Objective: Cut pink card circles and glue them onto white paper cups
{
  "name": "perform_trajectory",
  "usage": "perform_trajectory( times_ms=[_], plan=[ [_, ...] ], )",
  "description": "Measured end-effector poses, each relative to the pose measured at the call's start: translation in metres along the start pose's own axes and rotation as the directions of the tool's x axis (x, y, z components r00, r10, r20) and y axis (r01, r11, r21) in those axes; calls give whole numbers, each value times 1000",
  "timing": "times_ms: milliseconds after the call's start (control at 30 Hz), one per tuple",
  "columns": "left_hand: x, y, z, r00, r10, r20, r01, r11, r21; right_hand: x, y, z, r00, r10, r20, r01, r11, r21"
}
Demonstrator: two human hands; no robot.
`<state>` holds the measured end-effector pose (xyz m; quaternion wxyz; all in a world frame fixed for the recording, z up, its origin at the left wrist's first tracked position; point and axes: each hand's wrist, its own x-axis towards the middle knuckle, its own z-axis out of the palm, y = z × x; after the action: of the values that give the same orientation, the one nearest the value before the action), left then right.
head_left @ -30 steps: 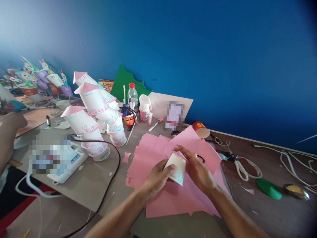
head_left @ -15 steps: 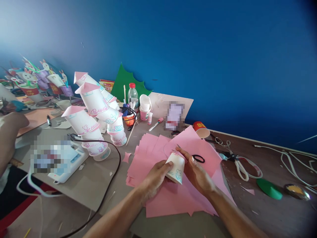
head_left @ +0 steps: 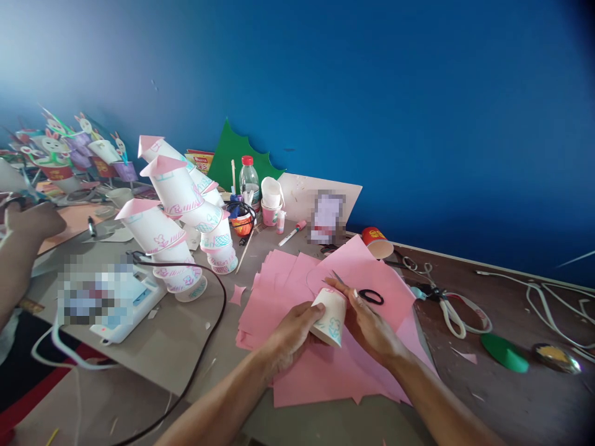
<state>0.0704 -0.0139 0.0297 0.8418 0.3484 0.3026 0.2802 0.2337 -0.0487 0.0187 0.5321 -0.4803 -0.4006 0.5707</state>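
A white paper cup (head_left: 329,316) with pink and blue-green drawings is tilted over the pink paper, its wider end toward me. My left hand (head_left: 297,328) is closed round the cup's left side, thumb on top. My right hand (head_left: 369,325) lies along the cup's right side with its fingers stretched out, touching it. Its far fingers are partly hidden behind the cup. Scissors with a black handle (head_left: 372,297) lie on the pink paper sheets (head_left: 279,291) just past my right hand, blades partly covered by it.
Stacked cup towers (head_left: 170,248) with pink cone tops stand at the left. A dark cable (head_left: 223,310) curves across the table. A bottle (head_left: 249,179) stands by the wall. A red cup (head_left: 376,241) lies behind the paper. Another person's hand (head_left: 37,220) is at far left.
My right hand's fingers have shifted slightly along the cup, and more of the scissor blades shows. The cup stays in my left hand. The other person's hand has moved up.
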Motion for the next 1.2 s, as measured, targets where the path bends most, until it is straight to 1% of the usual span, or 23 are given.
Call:
perform_trajectory(
  times_ms=[100,233,400,500,567,667,733,800,900,967,1067,1133,1200],
  plan=[
    [0,0,0,1000,-19,-10,19,1000,1,0,-2,-1,999,42,19,-43,999,30],
    [-1,2,2,999,-32,-21,32,999,1,0,-2,0,998,61,36,-63,995,74],
    [-1,3,4,1000,-29,-8,29,1000,1,-2,-3,1,997,58,59,-64,993,103],
    [-2,3,3,1000,-1,4,1,1000,15,-1,-7,2,1000,15,21,-18,993,116],
    [-3,4,1,999,43,-16,-42,996,82,0,-11,1,998,-19,-54,28,987,161],
    [-5,9,-1,982,179,-53,-166,966,199,2,-17,0,989,-25,-143,59,970,236],
    [-6,13,-3,956,287,-63,-266,937,227,2,-18,-1,988,-32,-150,69,966,251],
    [-6,18,-5,922,379,-79,-352,905,237,1,-16,1,993,-39,-115,66,969,240],
    [-6,24,-9,871,473,-130,-429,863,266,-2,-7,4,997,-62,-40,68,981,183],
    [-6,27,-11,847,507,-160,-456,847,275,-6,0,6,997,-80,-7,80,992,101],
    [-9,28,-13,827,541,-154,-489,827,279,-12,11,9,994,-106,-2,105,984,-143],
    [-12,29,-13,824,551,-133,-495,814,304,-16,16,12,992,-129,1,123,945,-303],
    [-15,30,-11,819,562,-115,-499,797,341,-19,19,15,984,-176,11,163,888,-429]
  ],
)
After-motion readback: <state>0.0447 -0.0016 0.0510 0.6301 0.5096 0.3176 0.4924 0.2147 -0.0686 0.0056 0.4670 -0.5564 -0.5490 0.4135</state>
